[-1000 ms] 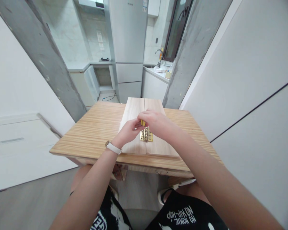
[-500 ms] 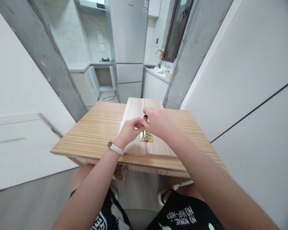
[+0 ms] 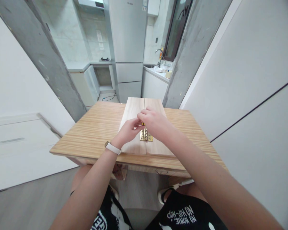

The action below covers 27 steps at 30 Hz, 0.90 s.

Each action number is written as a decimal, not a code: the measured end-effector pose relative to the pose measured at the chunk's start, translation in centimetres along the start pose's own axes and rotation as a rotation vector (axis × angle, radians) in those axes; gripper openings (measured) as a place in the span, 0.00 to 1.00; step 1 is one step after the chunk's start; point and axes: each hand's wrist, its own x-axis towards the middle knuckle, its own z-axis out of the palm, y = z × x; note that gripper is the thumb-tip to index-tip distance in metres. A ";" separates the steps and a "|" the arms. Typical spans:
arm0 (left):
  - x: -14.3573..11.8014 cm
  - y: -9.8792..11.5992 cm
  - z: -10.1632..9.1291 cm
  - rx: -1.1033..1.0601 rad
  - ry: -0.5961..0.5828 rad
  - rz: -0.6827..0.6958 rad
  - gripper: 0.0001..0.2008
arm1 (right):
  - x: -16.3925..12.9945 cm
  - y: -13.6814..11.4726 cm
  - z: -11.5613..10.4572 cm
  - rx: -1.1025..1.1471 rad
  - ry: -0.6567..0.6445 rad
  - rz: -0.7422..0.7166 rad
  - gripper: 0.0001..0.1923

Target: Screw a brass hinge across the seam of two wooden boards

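A brass hinge (image 3: 146,135) lies unfolded across the seam between two pale wooden boards (image 3: 134,107). Over it, a screwdriver with a yellow and black handle (image 3: 143,123) points down, mostly covered by my fingers. My right hand (image 3: 153,120) is closed round the top of the handle from above. My left hand (image 3: 129,129), with a white-strapped watch on its wrist, has its thumb and fingers pinched at the lower part of the screwdriver. The tip and any screw under it are hidden.
The boards rest on a wood-grain table (image 3: 91,129) with a drawer front below its near edge. A fridge (image 3: 129,35) and a sink counter (image 3: 156,74) stand behind it. White panels rise on both sides.
My right hand has shifted slightly left and its fingers have turned over the handle, now covering its black top. My left hand has moved slightly left. The hinge and boards have stayed put.
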 end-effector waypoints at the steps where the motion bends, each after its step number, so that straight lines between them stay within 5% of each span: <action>1: 0.0 -0.1 0.0 -0.026 -0.006 0.001 0.06 | 0.1 0.2 0.1 0.013 0.001 -0.011 0.07; 7: 0.1 -0.4 0.3 -0.069 0.063 -0.021 0.10 | 0.1 1.2 0.4 0.165 0.011 -0.025 0.11; 11: -0.2 0.0 0.6 -0.021 0.090 -0.001 0.09 | -0.4 1.0 -0.4 0.241 0.067 0.166 0.09; 17: -0.3 0.8 1.2 0.106 0.187 0.004 0.10 | -0.4 -0.5 -0.3 0.013 0.044 0.383 0.17; 27: -0.1 0.8 0.6 0.132 0.119 0.003 0.07 | -0.2 0.0 0.6 0.061 0.008 0.245 0.12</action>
